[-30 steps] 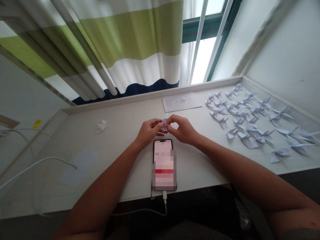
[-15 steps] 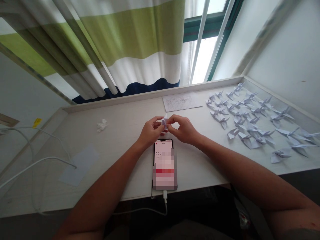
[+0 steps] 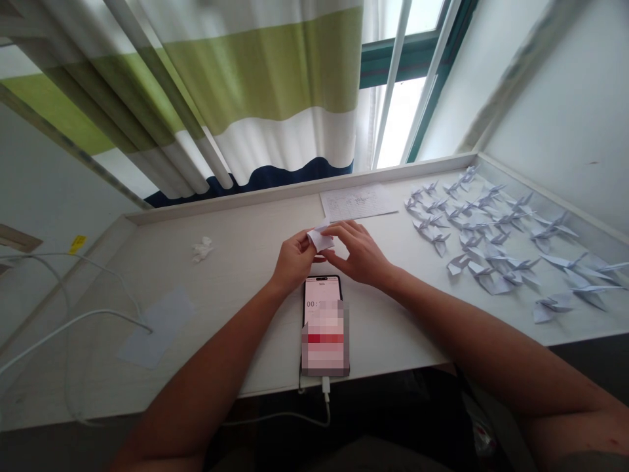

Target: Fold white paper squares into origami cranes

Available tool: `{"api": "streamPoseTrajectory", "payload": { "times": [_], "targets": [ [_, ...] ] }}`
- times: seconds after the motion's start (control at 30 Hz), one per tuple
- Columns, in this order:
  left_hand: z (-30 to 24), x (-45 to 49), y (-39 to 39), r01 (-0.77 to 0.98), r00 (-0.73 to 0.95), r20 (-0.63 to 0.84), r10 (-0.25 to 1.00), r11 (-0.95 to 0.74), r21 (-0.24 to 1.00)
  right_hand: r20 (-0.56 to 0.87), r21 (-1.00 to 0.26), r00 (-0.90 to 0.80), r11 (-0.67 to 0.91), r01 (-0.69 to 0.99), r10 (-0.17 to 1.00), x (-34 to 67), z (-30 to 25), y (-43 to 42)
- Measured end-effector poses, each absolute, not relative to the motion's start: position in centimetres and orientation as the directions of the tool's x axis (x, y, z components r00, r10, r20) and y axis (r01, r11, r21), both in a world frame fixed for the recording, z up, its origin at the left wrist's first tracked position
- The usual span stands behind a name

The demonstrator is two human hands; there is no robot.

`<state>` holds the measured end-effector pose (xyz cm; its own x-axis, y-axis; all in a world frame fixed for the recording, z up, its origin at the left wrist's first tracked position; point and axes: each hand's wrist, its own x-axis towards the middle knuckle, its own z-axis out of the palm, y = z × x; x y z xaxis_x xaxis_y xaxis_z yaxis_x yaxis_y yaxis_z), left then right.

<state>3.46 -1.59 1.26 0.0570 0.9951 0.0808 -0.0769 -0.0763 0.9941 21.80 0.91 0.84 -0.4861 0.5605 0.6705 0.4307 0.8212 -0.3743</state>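
Observation:
A small folded piece of white paper (image 3: 322, 240) is held up above the desk, just beyond the phone. My left hand (image 3: 293, 261) pinches its left side between thumb and fingers. On the other side, my right hand (image 3: 363, 254) has its index finger along the paper's upper edge and its thumb near the lower right corner. The fingers partly hide the paper's folds. Directly below both hands lies a phone (image 3: 322, 288) showing a timer-like screen, partly blurred out.
Several folded paper cranes (image 3: 501, 259) cover the desk's right side. A printed sheet (image 3: 361, 202) lies behind my hands. Crumpled tissue (image 3: 202, 250) and a flat white sheet (image 3: 160, 334) are at left, with white cables (image 3: 73, 321) crossing there. A raised rim (image 3: 236, 200) borders the desk.
The paper has turned and now shows a broader face toward me. My right hand's fingers have opened from a tight pinch and shifted along the paper's top edge.

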Motion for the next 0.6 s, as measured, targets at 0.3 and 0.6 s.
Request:
{"api": "streamPoseTrajectory", "payload": {
  "times": [0.3,0.6],
  "targets": [
    [1.6,3.38,-2.0,-0.085,0.151,0.036,0.988,-0.023,0.996,0.623,-0.634,-0.264,0.674,0.38,0.736,21.9,0.7,1.35],
    [1.58,3.64,-1.96,-0.021,0.131,0.103,0.986,-0.102,0.995,0.504,-0.808,-0.275,0.56,0.185,0.819,21.43,0.61,0.99]
  ]
}}
